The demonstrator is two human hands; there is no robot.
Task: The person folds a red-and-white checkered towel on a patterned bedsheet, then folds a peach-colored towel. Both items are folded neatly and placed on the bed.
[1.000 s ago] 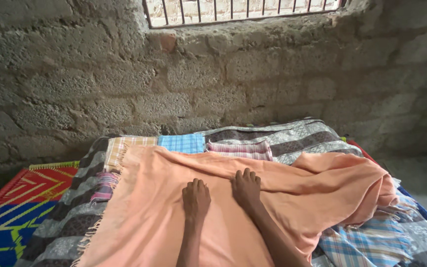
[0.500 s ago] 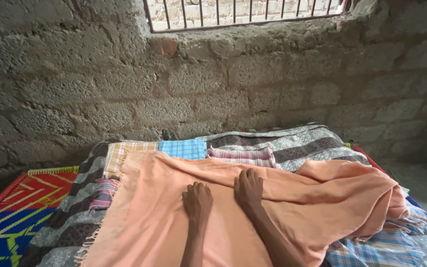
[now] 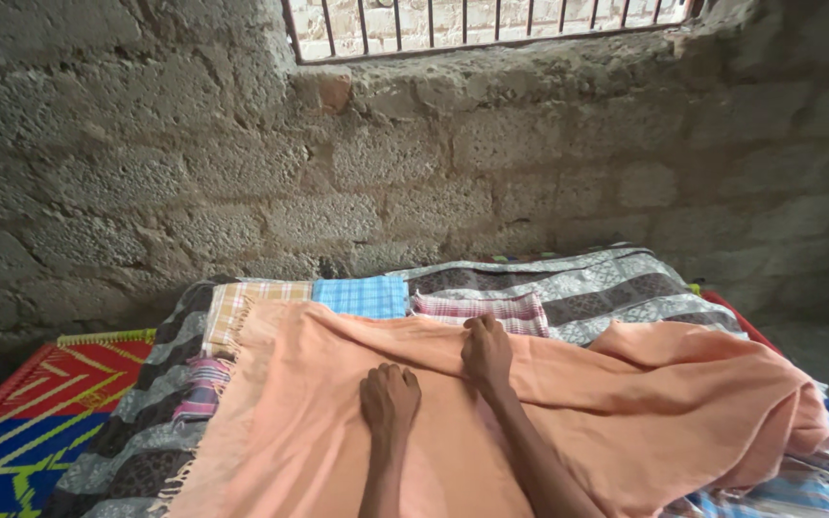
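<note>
— What has moved since the picture a second back?

— Both hands have slid further up the peach cloth [image 3: 530,422] toward the wall end of the bed. The right hand [image 3: 486,353] now sits close to the cloth's far edge, just short of the pink checked cloth [image 3: 477,309], where before it lay well inside the peach spread. The left hand [image 3: 389,398] has followed it, a little behind and to the left.

— Are they gripping anything?

— The right hand presses flat on the cloth, fingers together and pointing at the wall, nothing pinched. The left hand lies knuckles up with its fingers curled under; whether it has a fold of cloth bunched in it, I cannot tell.

— And where does the peach cloth lie?

— Spread over the middle of the bed, on top of the other textiles. Its fringed left edge runs down toward the near left corner. On the right side it is heaped in loose folds near the bed's right edge.

— What is around it?

— Beyond its far edge, a blue checked cloth [image 3: 365,295] beside the pink checked one, and a grey patterned blanket [image 3: 587,288] reaching the far right corner. Left of the bed lies a red and blue woven mat [image 3: 40,412]. A rough block wall [image 3: 242,173] stands behind, with a barred window [image 3: 491,24] at the top.
</note>
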